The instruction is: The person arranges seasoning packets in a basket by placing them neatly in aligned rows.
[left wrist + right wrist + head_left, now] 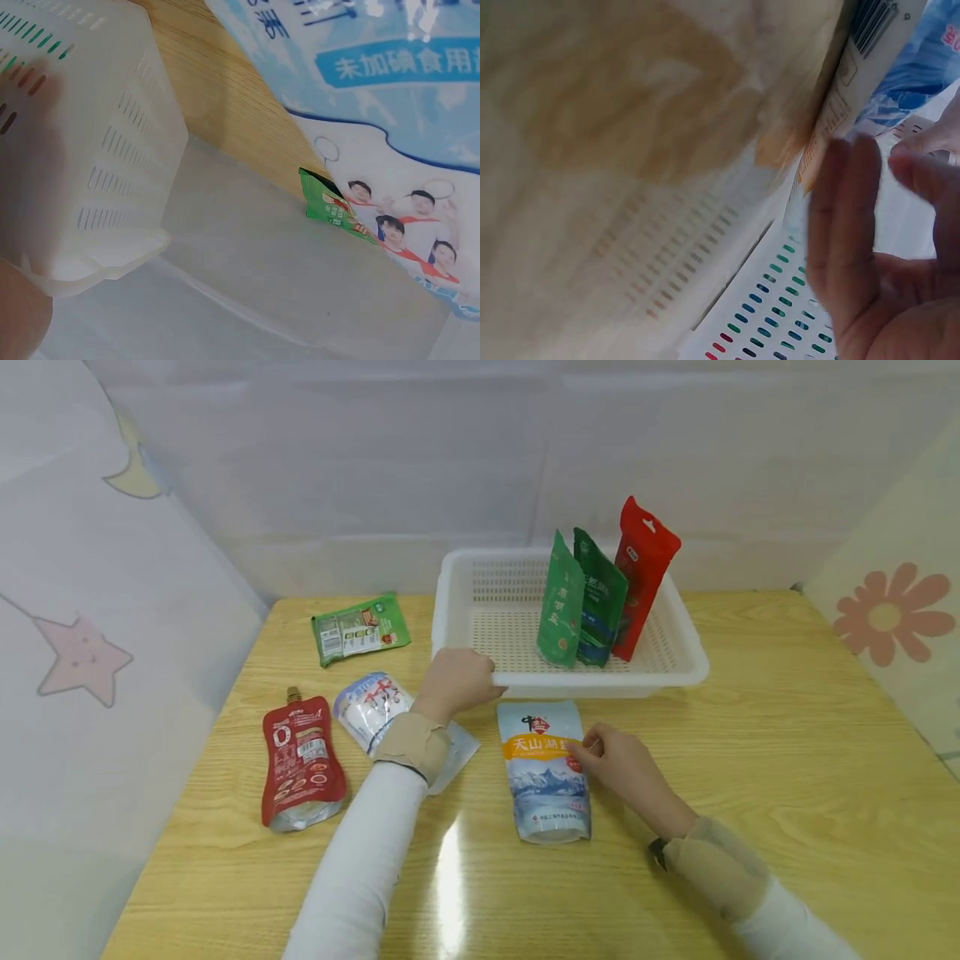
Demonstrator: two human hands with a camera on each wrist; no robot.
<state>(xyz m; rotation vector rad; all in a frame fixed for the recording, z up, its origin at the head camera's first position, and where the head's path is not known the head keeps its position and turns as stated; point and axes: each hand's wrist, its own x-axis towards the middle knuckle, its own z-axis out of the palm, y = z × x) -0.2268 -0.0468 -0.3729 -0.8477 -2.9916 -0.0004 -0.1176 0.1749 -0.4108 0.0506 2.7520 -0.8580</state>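
My left hand (459,681) grips the front left rim of a white perforated plastic basket (487,679). Below that rim, a light-blue salt pouch (546,777) with a mountain picture lies face up. My right hand (618,764) is at the pouch's right edge, fingertips touching or very near it; in the right wrist view its fingers (851,217) are fairly straight and the thumb stands apart. Partly under my left forearm lies a blue-and-white pouch (373,706), seen close in the left wrist view.
Inside the basket stand a light green pouch (561,606), a dark green pouch (600,597) and a tall red packet (645,581). On the wooden table (787,735), a red spouted pouch (303,764) and a green packet (362,628) lie to the left. A pale wall (375,460) rises behind.
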